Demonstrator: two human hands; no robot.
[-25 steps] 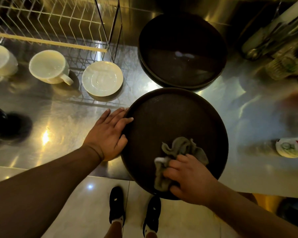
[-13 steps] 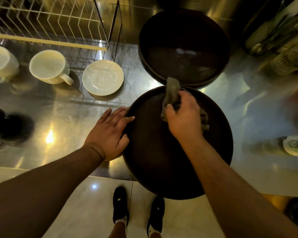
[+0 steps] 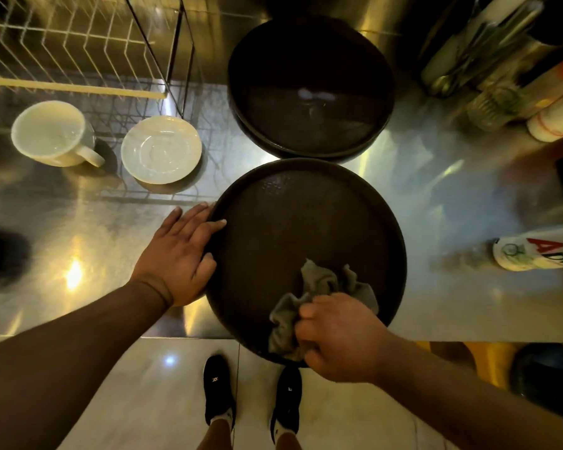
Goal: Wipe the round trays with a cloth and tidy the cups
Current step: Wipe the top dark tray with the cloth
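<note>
A dark round tray (image 3: 293, 228) lies on the steel counter and hangs over its front edge. My left hand (image 3: 181, 254) rests flat against the tray's left rim, fingers spread. My right hand (image 3: 342, 339) grips a crumpled grey cloth (image 3: 319, 287) pressed on the near part of the tray. Behind it sits a stack of dark round trays (image 3: 311, 89). A white cup (image 3: 51, 133) with a handle and a white saucer (image 3: 161, 149) stand at the left.
A wire dish rack (image 3: 78, 47) stands at the back left. Bottles and containers (image 3: 514, 79) crowd the back right, and a labelled bottle (image 3: 540, 251) lies at the right. A dark object (image 3: 0, 258) sits at the far left. My shoes (image 3: 220, 391) show below the counter edge.
My right hand has drawn the cloth from the far rim of the tray back to its near part. My left hand has stayed on the left rim.
</note>
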